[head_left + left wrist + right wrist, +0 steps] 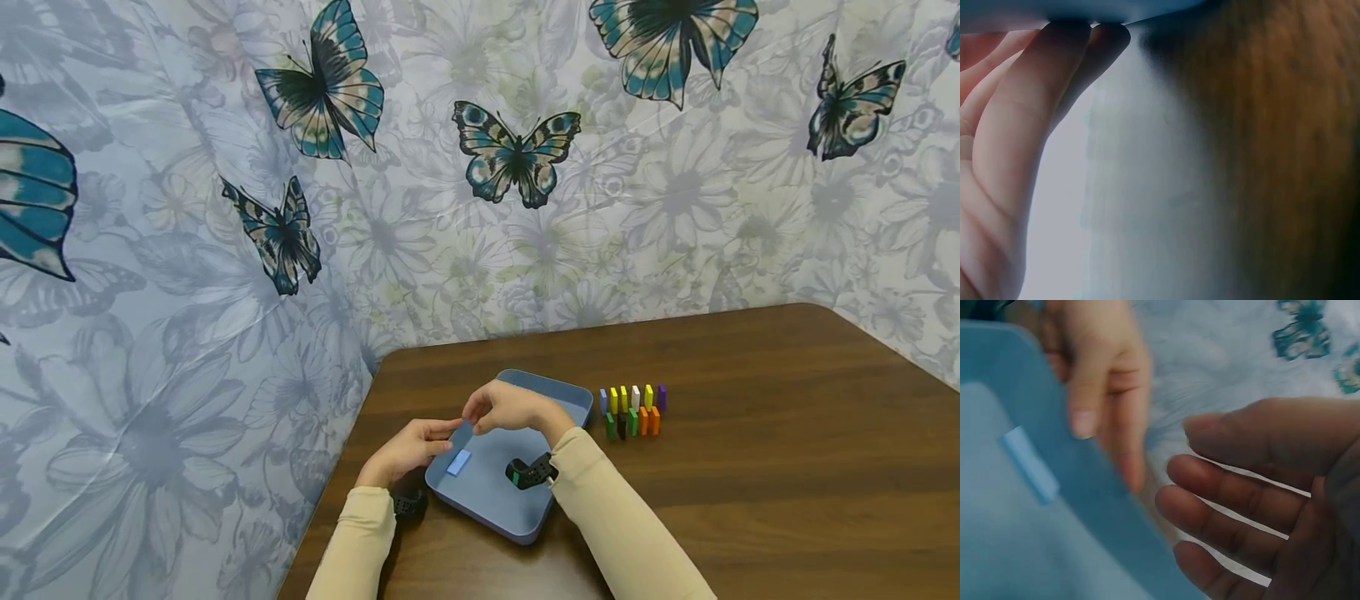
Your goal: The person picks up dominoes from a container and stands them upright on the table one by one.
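Note:
A blue tray (502, 467) rests on the table, with one light blue block (459, 462) lying flat inside near its left wall. My left hand (408, 450) pinches the tray's left rim. In the right wrist view the thumb of the left hand (1104, 381) lies over the rim and its fingers are outside the wall. Over the far left part of the tray is my right hand (517, 408). Its loosely curled fingers (1229, 506) stand beside the tray wall in the right wrist view, with nothing visible between them and the thumb.
Two rows of small upright blocks stand right of the tray: a back row with a purple block (662, 397) and yellow ones, a front row with orange blocks (655, 421) and green ones. The brown table (787, 467) meets a butterfly-patterned curtain or wall covering (420, 275) behind.

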The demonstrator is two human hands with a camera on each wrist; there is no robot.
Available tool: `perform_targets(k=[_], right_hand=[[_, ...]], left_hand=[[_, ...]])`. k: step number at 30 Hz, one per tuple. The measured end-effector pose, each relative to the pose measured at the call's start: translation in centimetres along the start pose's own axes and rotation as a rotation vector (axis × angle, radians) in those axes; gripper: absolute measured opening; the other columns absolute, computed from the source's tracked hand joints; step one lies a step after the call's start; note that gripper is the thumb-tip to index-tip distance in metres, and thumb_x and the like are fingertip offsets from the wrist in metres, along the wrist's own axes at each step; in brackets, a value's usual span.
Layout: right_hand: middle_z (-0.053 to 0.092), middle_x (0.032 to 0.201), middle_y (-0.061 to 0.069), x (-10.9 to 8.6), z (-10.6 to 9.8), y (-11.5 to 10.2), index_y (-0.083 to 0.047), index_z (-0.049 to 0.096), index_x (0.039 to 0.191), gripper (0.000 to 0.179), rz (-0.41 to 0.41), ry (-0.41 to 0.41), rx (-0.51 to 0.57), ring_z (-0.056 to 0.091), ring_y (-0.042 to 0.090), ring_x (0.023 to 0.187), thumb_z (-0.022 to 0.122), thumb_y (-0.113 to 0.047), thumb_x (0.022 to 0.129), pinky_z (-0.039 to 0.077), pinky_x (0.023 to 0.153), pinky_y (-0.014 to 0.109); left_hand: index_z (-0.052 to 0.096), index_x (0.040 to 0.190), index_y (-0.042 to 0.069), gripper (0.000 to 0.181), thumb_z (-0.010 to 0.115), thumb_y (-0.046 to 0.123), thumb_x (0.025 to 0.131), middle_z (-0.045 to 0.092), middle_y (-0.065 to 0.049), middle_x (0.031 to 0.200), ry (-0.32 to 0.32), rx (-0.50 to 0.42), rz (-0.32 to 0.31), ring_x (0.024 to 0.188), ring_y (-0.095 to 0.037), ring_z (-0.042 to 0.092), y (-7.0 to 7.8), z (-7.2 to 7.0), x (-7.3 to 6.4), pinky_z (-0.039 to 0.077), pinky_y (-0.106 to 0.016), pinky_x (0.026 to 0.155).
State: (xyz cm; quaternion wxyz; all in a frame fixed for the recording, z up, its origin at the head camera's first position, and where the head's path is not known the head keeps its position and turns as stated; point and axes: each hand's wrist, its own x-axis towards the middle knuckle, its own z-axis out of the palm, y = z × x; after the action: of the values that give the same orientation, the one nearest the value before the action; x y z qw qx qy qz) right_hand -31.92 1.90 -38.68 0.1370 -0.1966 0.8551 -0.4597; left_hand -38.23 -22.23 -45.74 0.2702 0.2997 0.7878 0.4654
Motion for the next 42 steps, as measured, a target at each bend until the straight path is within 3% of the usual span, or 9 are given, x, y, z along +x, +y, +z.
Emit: perform_targets(k=[6, 13, 17, 30, 42], right_hand=[[0.068, 0.118, 0.019, 1.3, 1.2, 1.7, 0.002, 0.069, 0.118, 0.029, 0.064, -0.012, -0.001, 0.063, 0.019, 0.103, 0.07, 0.002, 0.089, 0.054, 0.093, 0.04], [0.069, 0.113, 0.003, 2.1, 2.4, 3.1, -0.008, 0.072, 0.113, 0.028, 0.123, -0.011, -0.067, 0.062, 0.02, 0.107, 0.074, -0.001, 0.086, 0.053, 0.095, 0.043], [0.07, 0.113, 0.001, 2.4, 3.0, 4.1, -0.011, 0.073, 0.113, 0.029, 0.125, -0.02, -0.111, 0.062, 0.02, 0.108, 0.076, -0.003, 0.085, 0.052, 0.096, 0.043], [0.064, 0.126, -0.002, 3.3, 3.8, 4.1, -0.021, 0.074, 0.113, 0.035, 0.17, -0.105, -0.161, 0.055, 0.014, 0.107, 0.08, -0.008, 0.081, 0.046, 0.1, 0.041], [0.057, 0.085, -0.002, 3.4, 4.1, 4.1, -0.008, 0.071, 0.105, 0.028, 0.144, -0.121, -0.087, 0.05, 0.013, 0.08, 0.076, 0.005, 0.081, 0.041, 0.072, 0.024]], left_hand=[[0.044, 0.151, 0.004, 0.049, 0.054, 0.009, 0.103, 0.045, -0.026, 0.151, -0.01, 0.0, 0.016, 0.137, -0.044, 0.047, 0.0, 0.1, 0.3, 0.045, -0.064, 0.102], [0.044, 0.151, 0.006, 0.051, 0.056, 0.013, 0.103, 0.043, -0.025, 0.153, -0.025, -0.031, 0.018, 0.135, -0.04, 0.05, 0.0, 0.0, 0.6, 0.048, -0.058, 0.103], [0.043, 0.152, 0.006, 0.051, 0.055, 0.012, 0.103, 0.042, -0.026, 0.154, -0.033, -0.046, 0.013, 0.134, -0.039, 0.052, 0.0, 0.1, 0.6, 0.051, -0.052, 0.101], [0.044, 0.151, 0.006, 0.05, 0.055, 0.012, 0.103, 0.044, -0.026, 0.152, -0.019, -0.034, 0.012, 0.135, -0.04, 0.05, 0.1, -0.2, 0.5, 0.049, -0.055, 0.103], [0.045, 0.151, 0.007, 0.049, 0.055, 0.011, 0.103, 0.043, -0.026, 0.153, -0.018, -0.029, 0.011, 0.138, -0.042, 0.045, 0.0, -0.1, 0.4, 0.047, -0.055, 0.105]])
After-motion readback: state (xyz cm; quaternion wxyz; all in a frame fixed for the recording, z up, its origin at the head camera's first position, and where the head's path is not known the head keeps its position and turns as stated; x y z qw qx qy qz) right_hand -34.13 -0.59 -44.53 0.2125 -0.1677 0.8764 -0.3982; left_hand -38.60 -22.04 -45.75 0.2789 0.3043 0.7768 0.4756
